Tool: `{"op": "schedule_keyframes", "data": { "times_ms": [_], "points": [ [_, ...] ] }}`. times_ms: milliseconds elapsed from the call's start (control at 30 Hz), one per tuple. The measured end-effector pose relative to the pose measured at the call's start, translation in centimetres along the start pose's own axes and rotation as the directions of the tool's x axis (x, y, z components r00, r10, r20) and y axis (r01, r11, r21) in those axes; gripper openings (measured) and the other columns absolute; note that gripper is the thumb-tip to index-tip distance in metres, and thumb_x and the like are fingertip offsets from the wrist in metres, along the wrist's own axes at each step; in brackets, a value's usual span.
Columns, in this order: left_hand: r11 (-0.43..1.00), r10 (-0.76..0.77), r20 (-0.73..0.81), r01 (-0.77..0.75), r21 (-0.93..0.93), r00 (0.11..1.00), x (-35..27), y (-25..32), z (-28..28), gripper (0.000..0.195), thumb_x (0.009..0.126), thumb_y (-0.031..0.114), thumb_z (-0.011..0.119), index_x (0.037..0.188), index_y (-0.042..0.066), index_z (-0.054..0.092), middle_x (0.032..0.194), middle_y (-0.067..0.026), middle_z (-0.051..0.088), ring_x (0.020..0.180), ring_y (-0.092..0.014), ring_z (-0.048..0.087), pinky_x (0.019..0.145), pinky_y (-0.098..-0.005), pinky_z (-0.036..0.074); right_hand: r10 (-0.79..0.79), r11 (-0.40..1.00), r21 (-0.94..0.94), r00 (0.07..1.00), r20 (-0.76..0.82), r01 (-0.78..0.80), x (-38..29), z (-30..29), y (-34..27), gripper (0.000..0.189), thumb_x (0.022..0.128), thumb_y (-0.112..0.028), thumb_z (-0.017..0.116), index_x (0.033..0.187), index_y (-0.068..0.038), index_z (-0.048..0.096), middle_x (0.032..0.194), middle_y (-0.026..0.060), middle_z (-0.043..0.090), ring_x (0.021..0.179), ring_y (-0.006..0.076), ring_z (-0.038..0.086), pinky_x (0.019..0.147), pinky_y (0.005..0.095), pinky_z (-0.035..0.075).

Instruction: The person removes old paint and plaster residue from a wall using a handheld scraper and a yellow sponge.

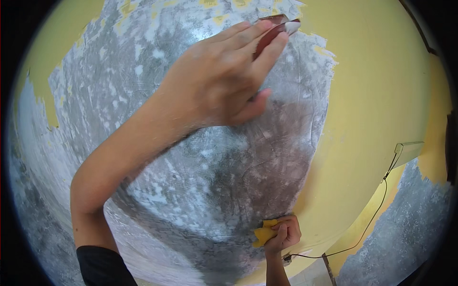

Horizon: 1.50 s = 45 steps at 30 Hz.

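Note:
My left hand (225, 71) lies stretched out against the patchy grey-and-white wall surface (171, 193), its back towards me. A folded reddish-brown sheet, apparently sandpaper (268, 41), is held between and under its fingers, with a pale corner curling up near the fingertips. The thumb sticks out to the side. Low in the view, my right hand (286, 234) is closed around a crumpled yellow cloth or soft sponge (264, 236), close to the wall. The palm side of my left hand is hidden.
Yellow paint (372, 93) with a ragged edge borders the scraped patch on the right. A small box (409, 150) on the wall trails a dark cable (372, 225) down to a plug (287, 260). Another grey scraped area (397, 228) shows at lower right.

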<state>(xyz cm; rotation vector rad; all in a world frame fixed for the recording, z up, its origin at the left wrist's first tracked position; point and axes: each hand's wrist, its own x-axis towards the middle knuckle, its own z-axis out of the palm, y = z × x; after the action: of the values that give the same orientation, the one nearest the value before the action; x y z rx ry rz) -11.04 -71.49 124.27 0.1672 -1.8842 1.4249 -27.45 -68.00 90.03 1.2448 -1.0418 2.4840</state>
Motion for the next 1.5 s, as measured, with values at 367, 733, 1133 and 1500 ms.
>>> {"op": "schedule_keyframes", "data": {
  "times_ms": [367,733,1133,1500],
  "points": [
    [0.998,0.047,0.028,-0.049,0.048,0.998,0.3,-1.0,-0.6,0.07,0.081,0.02,0.067,0.144,0.0,0.045,0.141,-0.0216,0.054,0.128,-0.036,0.055,0.11,-0.0451,0.046,-0.007,0.998,0.057,0.989,0.145,-0.001,0.4,-0.2,0.0,0.04,0.091,-0.026,0.057,0.06,-0.002,0.054,0.068,0.0117,0.056,0.061,0.0198,0.051,0.057,0.0307,0.038],
    [0.989,-0.035,0.222,0.002,0.147,0.974,-4.6,1.0,-3.8,0.067,0.088,0.033,0.05,0.148,0.002,0.045,0.141,-0.0258,0.054,0.131,-0.039,0.054,0.111,-0.0485,0.045,-0.083,0.994,0.09,0.943,0.324,0.056,1.4,-1.9,0.2,0.048,0.094,-0.038,0.06,0.063,-0.002,0.059,0.068,0.0119,0.057,0.061,0.0225,0.055,0.056,0.0321,0.041],
    [0.985,-0.062,0.222,0.024,0.169,0.973,-3.7,-1.6,-3.2,0.064,0.093,0.042,0.049,0.15,0.014,0.046,0.139,-0.021,0.057,0.118,-0.037,0.062,0.115,-0.05,0.04,-0.066,0.998,0.042,0.947,0.313,0.056,1.3,-2.4,0.6,0.05,0.093,-0.042,0.058,0.063,-0.002,0.061,0.071,0.0134,0.06,0.063,0.023,0.055,0.061,0.0328,0.042],
    [0.983,-0.017,0.22,-0.023,0.18,0.975,-1.9,-1.2,-2.1,0.067,0.087,0.041,0.058,0.145,0.009,0.051,0.13,-0.0178,0.065,0.111,-0.032,0.069,0.116,-0.0465,0.04,-0.072,0.997,-0.011,0.973,0.217,0.076,0.5,-1.9,0.5,0.062,0.096,-0.054,0.05,0.063,-0.003,0.059,0.07,0.0124,0.056,0.063,0.0231,0.054,0.058,0.0333,0.04]
  ]
}}
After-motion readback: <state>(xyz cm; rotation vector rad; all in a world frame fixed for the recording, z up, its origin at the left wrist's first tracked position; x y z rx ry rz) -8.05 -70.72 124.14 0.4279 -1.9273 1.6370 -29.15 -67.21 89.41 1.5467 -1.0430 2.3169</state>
